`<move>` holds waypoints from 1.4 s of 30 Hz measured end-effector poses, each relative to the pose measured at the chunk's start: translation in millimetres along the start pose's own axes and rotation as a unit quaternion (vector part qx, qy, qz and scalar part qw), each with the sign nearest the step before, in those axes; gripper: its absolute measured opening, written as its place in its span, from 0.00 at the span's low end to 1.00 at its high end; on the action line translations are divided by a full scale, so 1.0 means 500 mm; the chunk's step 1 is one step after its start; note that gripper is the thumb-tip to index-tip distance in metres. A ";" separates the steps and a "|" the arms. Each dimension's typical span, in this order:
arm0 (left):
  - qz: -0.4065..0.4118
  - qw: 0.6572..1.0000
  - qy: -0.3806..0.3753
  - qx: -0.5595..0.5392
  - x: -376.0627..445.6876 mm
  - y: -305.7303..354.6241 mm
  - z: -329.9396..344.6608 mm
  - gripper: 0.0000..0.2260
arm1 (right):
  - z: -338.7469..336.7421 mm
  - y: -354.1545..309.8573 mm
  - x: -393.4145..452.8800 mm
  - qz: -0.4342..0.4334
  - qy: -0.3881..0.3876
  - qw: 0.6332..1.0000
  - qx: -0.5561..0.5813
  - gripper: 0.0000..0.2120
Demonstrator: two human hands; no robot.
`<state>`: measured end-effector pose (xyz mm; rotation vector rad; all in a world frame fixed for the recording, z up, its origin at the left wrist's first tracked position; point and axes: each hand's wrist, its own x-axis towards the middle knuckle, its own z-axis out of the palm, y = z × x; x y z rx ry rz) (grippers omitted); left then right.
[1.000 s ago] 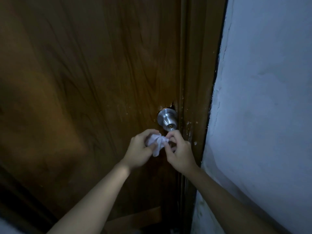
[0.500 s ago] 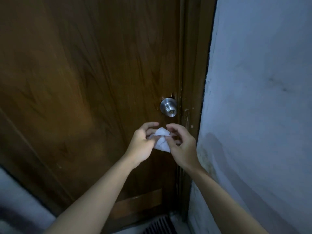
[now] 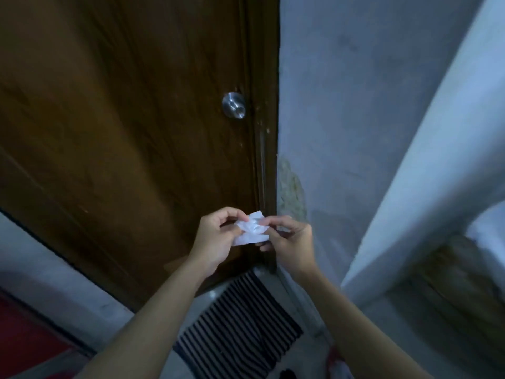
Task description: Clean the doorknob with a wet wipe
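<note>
A round silver doorknob [image 3: 234,105] sits near the right edge of a dark brown wooden door [image 3: 123,119]. Well below it, a crumpled white wet wipe [image 3: 252,228] is held between both hands. My left hand [image 3: 216,236] pinches its left side and my right hand [image 3: 291,242] pinches its right side. Neither hand touches the knob.
The brown door frame [image 3: 266,132] meets a pale painted wall [image 3: 355,105] on the right, with a damaged patch [image 3: 289,187] low down. A black-and-white striped mat [image 3: 240,324] lies on the floor below the door. Something red [image 3: 24,337] shows at the lower left.
Both hands have drawn back and down from the knob with the wipe, which looks more spread between the fingers. The view has pulled away, now showing the floor mat.
</note>
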<state>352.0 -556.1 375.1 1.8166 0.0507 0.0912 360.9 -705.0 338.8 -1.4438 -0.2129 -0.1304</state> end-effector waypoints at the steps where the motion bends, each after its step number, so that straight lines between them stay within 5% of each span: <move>1: -0.008 1.000 -0.006 -0.001 -0.020 -0.008 0.020 0.17 | -0.020 0.005 -0.029 0.015 0.006 1.000 -0.003 0.16; 11: -0.054 0.998 -0.040 -0.005 -0.142 -0.039 0.203 0.11 | -0.188 0.012 -0.203 0.074 0.041 0.994 -0.065 0.07; 12: -0.072 0.995 -0.066 -0.009 -0.203 -0.042 0.318 0.09 | -0.290 0.018 -0.264 0.093 0.059 0.989 -0.103 0.08; 16: -0.113 0.986 -0.104 -0.060 -0.244 -0.055 0.385 0.06 | -0.344 0.035 -0.311 0.099 0.084 0.973 -0.190 0.05; 22: -0.157 0.981 -0.111 0.036 -0.316 -0.141 0.515 0.11 | -0.488 0.129 -0.390 0.160 0.148 0.930 -0.296 0.03; 29: -0.186 0.966 -0.155 0.089 -0.364 -0.220 0.580 0.09 | -0.591 0.258 -0.441 0.278 0.109 0.881 -0.368 0.09; 34: -0.207 0.957 -0.179 0.095 -0.371 -0.244 0.617 0.08 | -0.644 0.299 -0.457 0.325 0.008 0.872 -0.366 0.13; 42: -0.191 0.952 -0.207 0.121 -0.352 -0.208 0.618 0.08 | -0.677 0.276 -0.442 0.324 -0.003 0.873 -0.363 0.10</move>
